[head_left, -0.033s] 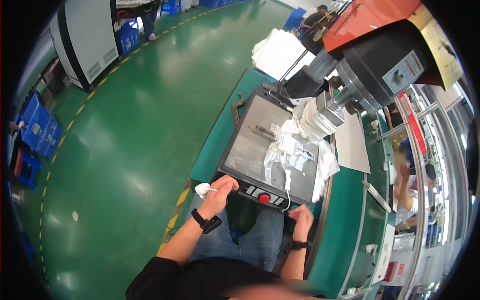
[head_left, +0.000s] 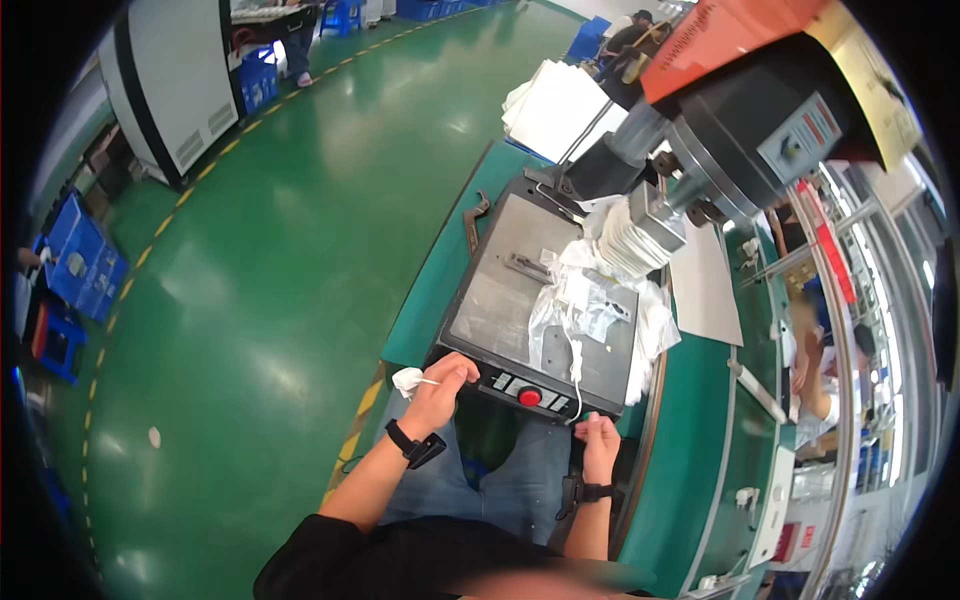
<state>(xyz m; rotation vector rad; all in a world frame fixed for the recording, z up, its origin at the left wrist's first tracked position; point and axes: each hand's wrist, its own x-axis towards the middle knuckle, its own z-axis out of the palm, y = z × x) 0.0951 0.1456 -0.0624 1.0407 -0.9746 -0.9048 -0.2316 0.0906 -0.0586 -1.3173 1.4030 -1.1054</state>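
My left hand (head_left: 440,388) is closed at the left end of the machine's front panel. A small white piece with a thin stem (head_left: 408,381) sticks out from it; its exact kind is unclear. At the panel's right end is my right hand (head_left: 598,432), fingers curled together; whatever they hold, if anything, is hidden. Between the hands sits a red push button (head_left: 529,398). On the metal machine bed (head_left: 488,290) lie clear plastic bags (head_left: 545,325), a metal bar fixture (head_left: 528,265) and a white cord (head_left: 575,365) that hangs over the front edge.
Above the bed's far right rises a press head (head_left: 740,150) with a stack of white sheets (head_left: 635,240) beneath it. A hooked wrench (head_left: 474,220) rests on the green tabletop (head_left: 410,320). White boards (head_left: 560,110) stand behind. Another person (head_left: 815,370) works at the right.
My right hand has shifted slightly and now covers the green button that showed beside its fingers. The left hand keeps its place with the white piece.
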